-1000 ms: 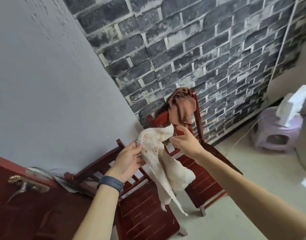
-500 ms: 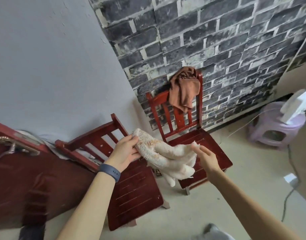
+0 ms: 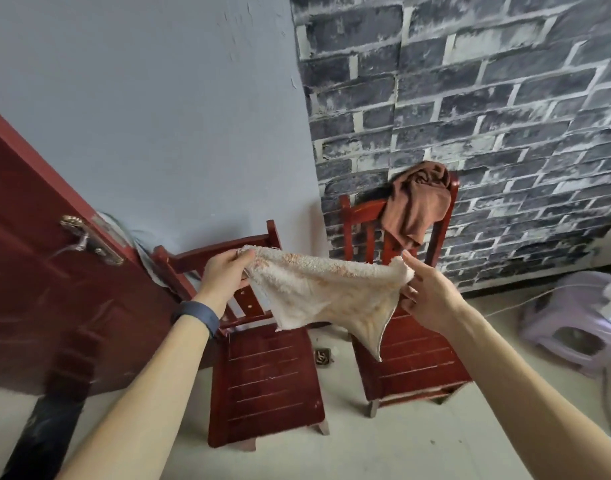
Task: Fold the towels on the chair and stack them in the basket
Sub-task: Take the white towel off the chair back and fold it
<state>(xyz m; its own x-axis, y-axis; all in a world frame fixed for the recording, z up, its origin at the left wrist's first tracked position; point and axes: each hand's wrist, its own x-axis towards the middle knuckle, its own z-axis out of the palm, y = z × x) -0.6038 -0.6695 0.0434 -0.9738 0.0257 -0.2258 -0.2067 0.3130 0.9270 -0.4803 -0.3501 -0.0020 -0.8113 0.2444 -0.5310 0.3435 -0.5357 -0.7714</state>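
Observation:
A cream towel [image 3: 318, 292] hangs stretched between my two hands, above two red wooden chairs. My left hand [image 3: 224, 275] pinches its left top corner. My right hand [image 3: 423, 292] pinches its right top corner, and the lower edge sags to a point over the right chair's seat. A brown towel [image 3: 418, 206] is draped in a bunch over the backrest of the right chair [image 3: 411, 362]. The left chair [image 3: 266, 382] has nothing on its seat. No basket is in view.
A dark red door [image 3: 44, 271] with a brass handle [image 3: 89, 240] stands at the left. A pale purple plastic stool [image 3: 574, 327] sits on the floor at the right, with a white object on it. A brick-pattern wall runs behind the chairs.
My hands moved apart and spread the cream towel out flat between them; before, it hung bunched. The view swung right and down.

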